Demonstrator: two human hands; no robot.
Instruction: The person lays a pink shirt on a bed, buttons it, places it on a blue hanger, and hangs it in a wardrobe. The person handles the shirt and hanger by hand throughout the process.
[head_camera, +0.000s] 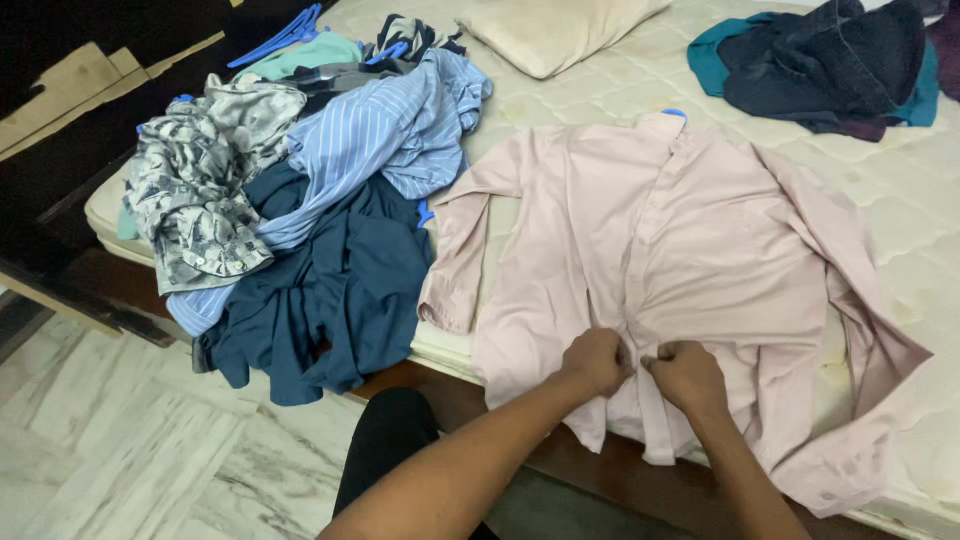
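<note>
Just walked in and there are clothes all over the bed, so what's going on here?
A person has a pale pink shirt spread flat on the bare mattress, front up. Both fists, left hand and right hand, pinch the button strip near the lower hem, close together. To the left lies a heap of clothes, some on blue hangers. A pillow and a dark pile of clothes sit at the far side.

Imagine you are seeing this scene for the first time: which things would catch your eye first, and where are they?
The pale pink shirt spread flat across the mattress stands out most, with the left hand and right hand pinching its front placket near the hem. To its left sits a heap of clothes, a blue striped shirt on top. A dark bundle of garments lies at the top right.
</note>
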